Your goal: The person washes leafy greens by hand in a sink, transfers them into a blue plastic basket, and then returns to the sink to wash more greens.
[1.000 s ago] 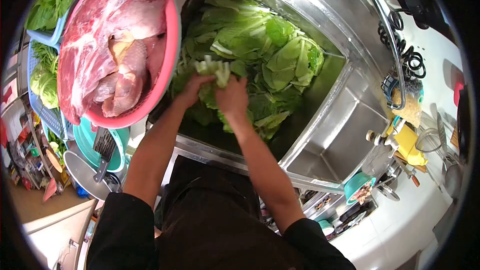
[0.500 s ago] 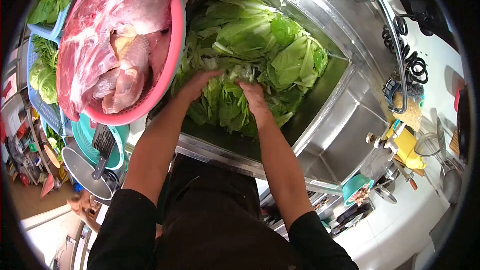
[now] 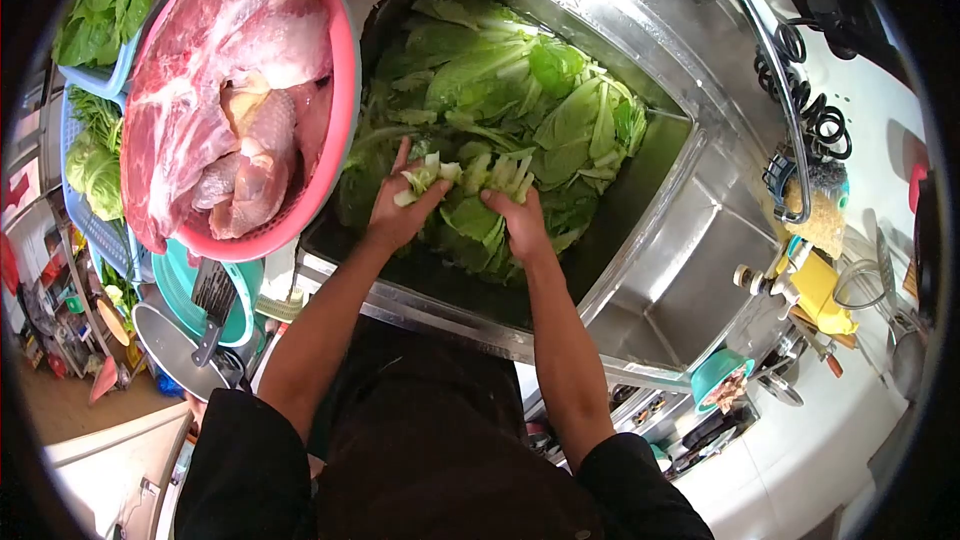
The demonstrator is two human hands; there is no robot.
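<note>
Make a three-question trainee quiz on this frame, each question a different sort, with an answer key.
1. Multiple choice: what colour is the basket that holds the raw meat?
A. White
B. Pink
C. Black
2. True or false: the left hand and the right hand are both over or in the larger sink compartment.
3. Short answer: what lies in that compartment, with its pale stem ends at the hands?

Key: 1. B, pink. 2. True. 3. Leafy greens.
</note>
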